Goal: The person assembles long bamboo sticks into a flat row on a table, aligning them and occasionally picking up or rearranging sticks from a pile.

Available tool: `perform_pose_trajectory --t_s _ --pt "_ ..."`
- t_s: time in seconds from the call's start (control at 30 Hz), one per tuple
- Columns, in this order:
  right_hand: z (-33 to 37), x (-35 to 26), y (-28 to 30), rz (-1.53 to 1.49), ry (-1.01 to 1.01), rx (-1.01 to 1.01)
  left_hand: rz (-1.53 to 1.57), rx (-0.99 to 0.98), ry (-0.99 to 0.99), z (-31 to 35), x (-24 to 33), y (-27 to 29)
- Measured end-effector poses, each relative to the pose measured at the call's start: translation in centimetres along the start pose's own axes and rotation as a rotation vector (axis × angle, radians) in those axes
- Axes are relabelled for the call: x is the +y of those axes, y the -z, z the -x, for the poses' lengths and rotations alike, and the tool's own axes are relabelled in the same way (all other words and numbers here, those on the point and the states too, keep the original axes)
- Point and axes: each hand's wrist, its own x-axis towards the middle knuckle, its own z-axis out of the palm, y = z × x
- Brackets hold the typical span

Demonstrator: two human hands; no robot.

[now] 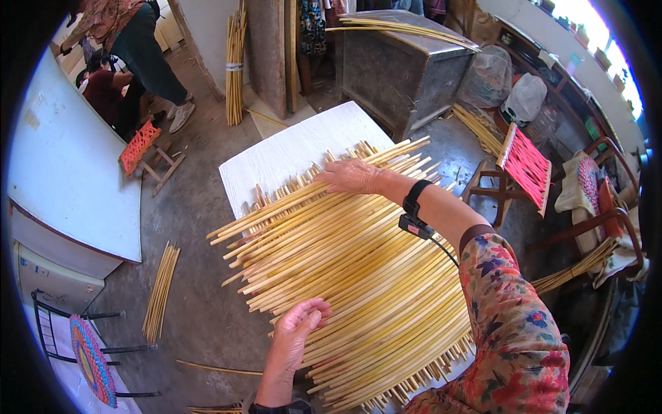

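Many long, pale yellow sticks (372, 255) lie side by side in a wide layer, with the ends of crosswise sticks showing from under its far and near edges. Beneath them is a white board (303, 141). My right hand (350, 176) reaches across to the far edge, its fingers bent down around the outermost sticks; the fingertips are partly hidden. My left hand (296, 334) hovers by the left ends of the nearer sticks, palm turned inward, fingers loosely curved and apart from the thumb, holding nothing visible.
A bundle of sticks (235, 69) stands against the wall; another pile (162, 290) lies on the floor at left. Red-strapped stools (525, 169) stand right and far left. A dark cabinet (400, 69) is behind the board. Two other people (148, 55) are at far left.
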Motion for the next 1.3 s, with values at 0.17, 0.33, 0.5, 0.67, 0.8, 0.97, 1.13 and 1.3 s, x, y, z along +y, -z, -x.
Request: perform_pose_trajectory --t_s 0.17,0.33,0.5,0.67,0.8,0.97,1.13,1.3 --pt "0.2 -0.7 1.4 0.042 -0.034 0.030 0.017 -0.011 -0.001 -0.1 0.1 -0.1" --pt "-1.9 -0.3 3.4 0.074 0.025 0.194 -0.022 -0.022 0.003 0.0 0.1 0.0" --pt "-5.1 1.0 3.6 0.095 -0.090 0.189 -0.075 -0.029 0.063 -0.1 0.4 -0.3" --pt "-6.9 1.8 1.4 0.073 -0.096 0.142 -0.069 -0.016 0.069 0.5 0.5 -0.3" --pt "-6.8 3.1 0.2 0.054 -0.082 0.100 -0.133 -0.026 0.076 0.6 0.9 -0.5" --pt "-6.7 3.7 -0.8 0.122 -0.055 0.159 -0.115 -0.052 0.085 0.5 0.9 -0.9" --pt "-6.2 3.4 -0.8 -0.007 -0.096 0.239 -0.117 -0.038 0.073 0.4 0.6 -0.9" --pt "-6.6 3.5 -0.6 0.094 -0.163 0.231 -0.123 -0.025 0.048 0.2 0.4 -0.8"
